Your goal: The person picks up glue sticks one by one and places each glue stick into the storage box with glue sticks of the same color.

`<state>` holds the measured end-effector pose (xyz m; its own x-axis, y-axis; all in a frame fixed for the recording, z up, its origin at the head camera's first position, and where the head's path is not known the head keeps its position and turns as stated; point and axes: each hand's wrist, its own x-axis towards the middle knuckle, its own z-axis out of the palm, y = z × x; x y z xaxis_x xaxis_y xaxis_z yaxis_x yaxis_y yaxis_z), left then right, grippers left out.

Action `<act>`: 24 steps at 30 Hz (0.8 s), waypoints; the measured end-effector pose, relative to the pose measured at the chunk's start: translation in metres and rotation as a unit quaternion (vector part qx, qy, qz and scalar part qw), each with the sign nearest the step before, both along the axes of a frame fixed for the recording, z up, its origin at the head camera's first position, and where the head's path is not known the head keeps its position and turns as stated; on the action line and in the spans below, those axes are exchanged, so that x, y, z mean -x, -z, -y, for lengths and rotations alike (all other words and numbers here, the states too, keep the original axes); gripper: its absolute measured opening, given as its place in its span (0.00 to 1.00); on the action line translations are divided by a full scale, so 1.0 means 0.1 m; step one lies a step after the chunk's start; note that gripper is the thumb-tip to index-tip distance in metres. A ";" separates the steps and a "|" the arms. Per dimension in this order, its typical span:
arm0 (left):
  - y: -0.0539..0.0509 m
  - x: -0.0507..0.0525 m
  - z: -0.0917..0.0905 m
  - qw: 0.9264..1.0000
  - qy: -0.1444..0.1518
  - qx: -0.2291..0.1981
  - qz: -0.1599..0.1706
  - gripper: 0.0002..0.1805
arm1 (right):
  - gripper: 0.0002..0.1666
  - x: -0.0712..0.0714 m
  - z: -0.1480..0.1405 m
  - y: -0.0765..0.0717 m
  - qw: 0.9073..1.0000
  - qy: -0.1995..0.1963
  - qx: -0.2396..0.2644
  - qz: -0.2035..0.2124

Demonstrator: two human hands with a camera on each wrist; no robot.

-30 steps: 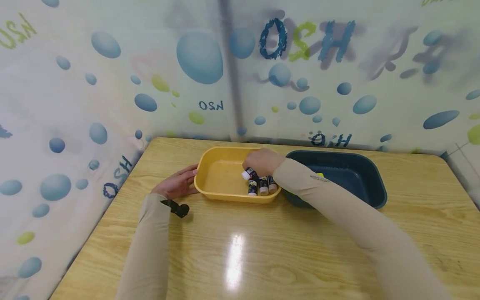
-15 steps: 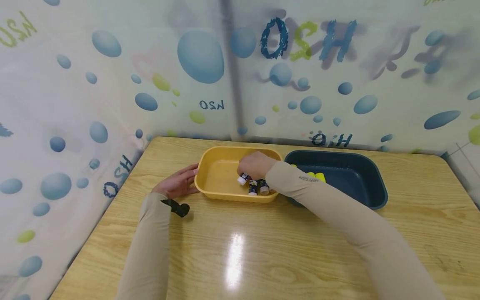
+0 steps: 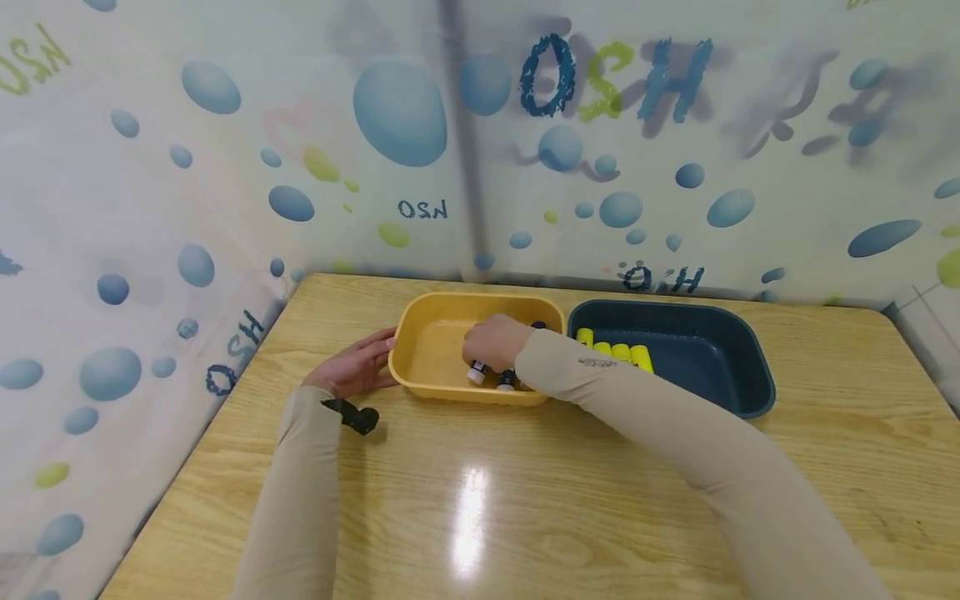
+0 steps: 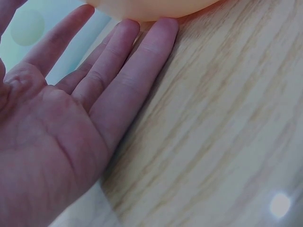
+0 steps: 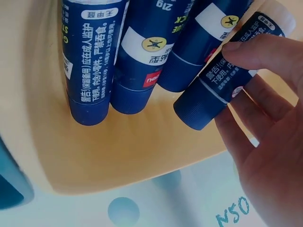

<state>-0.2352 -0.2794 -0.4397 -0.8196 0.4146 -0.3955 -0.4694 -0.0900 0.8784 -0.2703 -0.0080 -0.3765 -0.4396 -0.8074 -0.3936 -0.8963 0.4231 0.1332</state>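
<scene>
In the head view my right hand (image 3: 497,340) is down inside the yellow plastic basin (image 3: 423,390). Thumb and fingers pinch a dark blue glue stick (image 5: 215,87) with a white end, lying tilted, in the right wrist view. Beside it lie three more glue sticks (image 5: 142,61) in a row, partly covered by my hand and sleeve in the head view. My left hand (image 3: 356,365) is at the basin's left side. Its straight fingertips (image 4: 161,33) touch the outer wall in the left wrist view, palm up.
Right of the yellow basin stands a dark blue basin (image 3: 697,358). Several yellow cylinders (image 3: 641,358) lie at its left side, partly behind my right sleeve. Both basins stand on a wooden table (image 3: 570,517) near a patterned wall covering (image 3: 480,167).
My right hand has moved left and toward me inside the yellow basin, carrying the glue stick with it. More yellow cylinders have come into sight. The left hand has stayed still.
</scene>
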 end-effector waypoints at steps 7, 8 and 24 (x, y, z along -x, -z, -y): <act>0.01 0.01 0.01 1.000 0.007 -0.002 -0.005 0.33 | 0.08 -0.03 0.02 0.00 1.000 -0.019 0.022 0.002; 0.01 0.01 0.01 1.000 0.006 -0.002 -0.004 0.32 | 0.10 -0.03 0.02 0.00 0.999 -0.021 0.026 0.003; 0.01 0.01 0.01 1.000 0.007 0.001 -0.011 0.33 | 0.08 -0.08 -0.05 -0.10 0.999 0.008 0.026 0.019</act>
